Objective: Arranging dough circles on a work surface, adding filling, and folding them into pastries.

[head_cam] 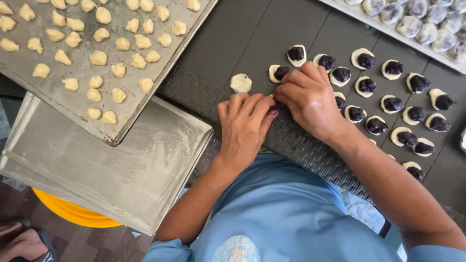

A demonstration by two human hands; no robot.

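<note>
your left hand (245, 127) and right hand (310, 99) pinch shut on a mostly hidden dough piece (276, 107); its axis cannot be told.

A filled dough piece (275, 106) is pinched between the left hand (245, 127) and right hand (310, 99). Dough discs topped with dark filling (392, 103) are laid on the dark surface (242, 34).

A dark counter (252, 34) carries flattened dough rounds topped with dark filling (392, 103) and one bare round (241, 83). A metal tray of dough lumps (29, 80) overlaps its left edge, and a tray of wrapped balls (369, 20) sits at its far right.
</note>
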